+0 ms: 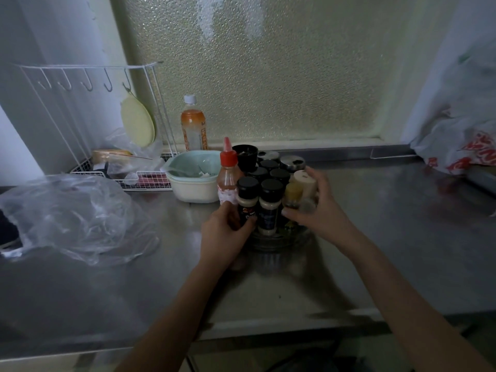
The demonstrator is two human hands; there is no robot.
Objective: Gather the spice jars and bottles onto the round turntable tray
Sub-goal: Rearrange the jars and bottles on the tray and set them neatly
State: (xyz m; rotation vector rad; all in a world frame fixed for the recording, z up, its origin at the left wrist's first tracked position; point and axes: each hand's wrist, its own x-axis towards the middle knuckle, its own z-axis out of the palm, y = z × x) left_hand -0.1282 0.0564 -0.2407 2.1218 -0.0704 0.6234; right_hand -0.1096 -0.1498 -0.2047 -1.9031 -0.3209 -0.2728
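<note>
Steel counter (389, 224) lies bare right of crowded turntable tray (276, 241).

dim, window-backlit, soft, edge-warped

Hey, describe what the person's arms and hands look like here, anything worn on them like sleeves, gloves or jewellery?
Both arms are bare from the bottom edge of the picture up to the hands: no sleeves or cuffs show. The left hand and the right hand wear no gloves. No watch, bracelet or ring is visible, though the light is dim and the picture is soft, so small items could be missed.
</note>
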